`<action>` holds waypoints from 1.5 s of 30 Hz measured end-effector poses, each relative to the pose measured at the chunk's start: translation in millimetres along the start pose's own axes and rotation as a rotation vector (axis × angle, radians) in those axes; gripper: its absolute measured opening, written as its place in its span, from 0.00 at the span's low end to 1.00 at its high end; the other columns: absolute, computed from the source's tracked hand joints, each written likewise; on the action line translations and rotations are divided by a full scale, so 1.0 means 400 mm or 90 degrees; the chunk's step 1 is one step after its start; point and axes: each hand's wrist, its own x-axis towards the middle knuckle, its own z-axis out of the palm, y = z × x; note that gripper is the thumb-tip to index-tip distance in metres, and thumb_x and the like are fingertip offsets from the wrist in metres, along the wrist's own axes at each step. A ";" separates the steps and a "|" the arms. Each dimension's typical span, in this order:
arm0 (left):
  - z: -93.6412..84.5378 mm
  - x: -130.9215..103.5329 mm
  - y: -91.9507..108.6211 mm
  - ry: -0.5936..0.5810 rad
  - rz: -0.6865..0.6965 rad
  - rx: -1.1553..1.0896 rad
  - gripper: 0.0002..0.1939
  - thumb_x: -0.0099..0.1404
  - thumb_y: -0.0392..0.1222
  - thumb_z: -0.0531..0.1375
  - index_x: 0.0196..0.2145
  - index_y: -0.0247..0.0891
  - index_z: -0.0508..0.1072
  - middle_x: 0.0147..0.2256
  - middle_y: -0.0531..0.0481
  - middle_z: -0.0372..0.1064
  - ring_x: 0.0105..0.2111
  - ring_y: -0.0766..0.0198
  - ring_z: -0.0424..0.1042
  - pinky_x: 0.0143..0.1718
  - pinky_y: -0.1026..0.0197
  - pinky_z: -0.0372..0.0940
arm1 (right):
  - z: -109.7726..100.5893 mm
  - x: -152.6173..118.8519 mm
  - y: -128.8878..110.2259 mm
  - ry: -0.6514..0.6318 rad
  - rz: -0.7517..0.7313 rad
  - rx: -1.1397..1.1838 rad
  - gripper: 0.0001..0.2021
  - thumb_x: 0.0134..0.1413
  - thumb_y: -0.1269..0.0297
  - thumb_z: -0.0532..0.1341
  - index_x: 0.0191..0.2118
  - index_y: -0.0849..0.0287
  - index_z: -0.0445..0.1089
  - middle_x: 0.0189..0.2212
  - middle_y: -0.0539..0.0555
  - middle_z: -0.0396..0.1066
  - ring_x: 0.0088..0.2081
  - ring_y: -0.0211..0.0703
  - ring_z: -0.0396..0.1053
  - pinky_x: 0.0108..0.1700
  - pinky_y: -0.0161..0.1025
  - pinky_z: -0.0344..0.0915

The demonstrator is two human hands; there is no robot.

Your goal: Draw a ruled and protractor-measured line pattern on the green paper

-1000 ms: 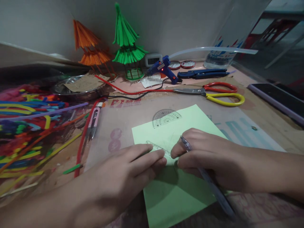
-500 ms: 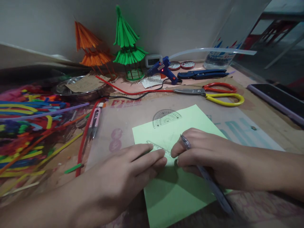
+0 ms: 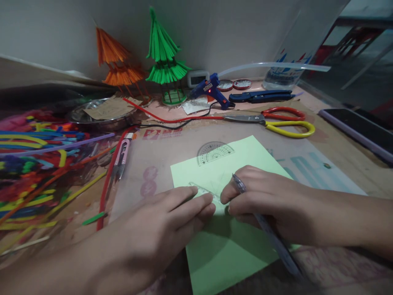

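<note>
My left hand (image 3: 166, 223) rests on the green paper (image 3: 242, 262), its fingertips gathered on a small clear ruler (image 3: 201, 190). The thumb's grip there is partly hidden. On the right, my right hand (image 3: 260, 196) is closed around a pen (image 3: 278, 246), which slants between the fingers with one end pointing up and the other toward the lower right. Its fingertips are by the ruler's right end. A clear protractor (image 3: 215, 153) lies across the paper's upper edge. Faint lines show on the paper between the hands.
Behind the paper lie scissors (image 3: 276, 121) with red and yellow handles and a blue glue gun (image 3: 211, 91). Orange (image 3: 115, 57) and green (image 3: 166, 53) pipe-cleaner towers stand at the back. Colourful pipe cleaners (image 3: 33, 164) and a pink cutter (image 3: 123, 153) are left, a phone (image 3: 359, 129) right.
</note>
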 end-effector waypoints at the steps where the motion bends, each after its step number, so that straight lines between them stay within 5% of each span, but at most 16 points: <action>1: 0.004 0.003 0.003 -0.005 -0.010 0.011 0.18 0.84 0.50 0.45 0.59 0.49 0.71 0.48 0.50 0.78 0.42 0.60 0.79 0.39 0.60 0.75 | 0.000 -0.001 0.001 -0.002 0.000 0.001 0.22 0.55 0.86 0.54 0.49 0.55 0.66 0.43 0.56 0.74 0.42 0.46 0.65 0.45 0.43 0.58; 6: 0.015 0.010 0.008 0.010 0.012 0.092 0.21 0.84 0.50 0.41 0.54 0.45 0.72 0.44 0.50 0.79 0.36 0.60 0.79 0.33 0.58 0.74 | -0.005 0.003 -0.002 -0.005 0.002 -0.014 0.22 0.54 0.87 0.54 0.49 0.56 0.67 0.42 0.56 0.74 0.42 0.46 0.65 0.45 0.42 0.59; 13: 0.015 -0.012 -0.004 -0.010 0.076 0.179 0.21 0.84 0.43 0.41 0.64 0.41 0.67 0.58 0.44 0.76 0.56 0.53 0.77 0.49 0.55 0.77 | -0.011 0.009 -0.009 -0.013 0.002 -0.024 0.23 0.53 0.88 0.53 0.49 0.57 0.67 0.42 0.56 0.74 0.41 0.46 0.64 0.45 0.42 0.59; 19: 0.005 -0.002 0.005 -0.013 0.014 0.112 0.23 0.84 0.47 0.40 0.61 0.42 0.71 0.54 0.46 0.78 0.45 0.57 0.81 0.42 0.58 0.78 | -0.014 0.011 -0.015 -0.021 0.006 -0.028 0.19 0.58 0.86 0.52 0.47 0.57 0.67 0.42 0.56 0.75 0.41 0.45 0.64 0.45 0.41 0.59; 29: 0.011 0.006 0.015 0.017 -0.006 0.143 0.31 0.83 0.50 0.35 0.59 0.40 0.75 0.52 0.44 0.80 0.43 0.54 0.83 0.39 0.56 0.80 | -0.006 0.009 -0.006 -0.012 -0.001 -0.021 0.18 0.58 0.85 0.53 0.47 0.57 0.67 0.43 0.56 0.74 0.42 0.45 0.63 0.46 0.41 0.58; 34: -0.018 0.011 0.019 -0.027 0.020 0.129 0.27 0.83 0.45 0.39 0.62 0.39 0.73 0.52 0.45 0.80 0.44 0.56 0.82 0.40 0.58 0.80 | -0.006 0.009 -0.007 -0.004 -0.003 -0.015 0.19 0.58 0.85 0.54 0.49 0.56 0.67 0.43 0.56 0.74 0.42 0.45 0.64 0.47 0.42 0.59; 37: -0.013 -0.007 0.002 -0.048 0.096 0.196 0.23 0.81 0.39 0.43 0.65 0.39 0.70 0.59 0.46 0.76 0.55 0.55 0.78 0.49 0.58 0.78 | -0.006 0.007 -0.006 -0.009 -0.001 -0.012 0.19 0.57 0.85 0.54 0.49 0.57 0.67 0.43 0.56 0.74 0.42 0.45 0.64 0.47 0.42 0.59; 40: 0.010 -0.028 -0.020 -0.056 0.118 0.257 0.26 0.78 0.44 0.53 0.70 0.42 0.64 0.66 0.48 0.70 0.64 0.52 0.70 0.55 0.57 0.75 | -0.007 0.004 -0.009 -0.022 0.009 -0.013 0.20 0.56 0.85 0.54 0.49 0.57 0.67 0.44 0.56 0.74 0.43 0.45 0.64 0.47 0.43 0.59; 45: 0.001 -0.030 -0.012 -0.031 0.142 0.347 0.22 0.77 0.42 0.55 0.65 0.40 0.70 0.63 0.50 0.74 0.58 0.55 0.75 0.49 0.61 0.76 | -0.012 0.010 -0.026 -0.034 0.051 -0.013 0.17 0.59 0.83 0.54 0.47 0.56 0.69 0.41 0.55 0.73 0.42 0.44 0.64 0.45 0.41 0.61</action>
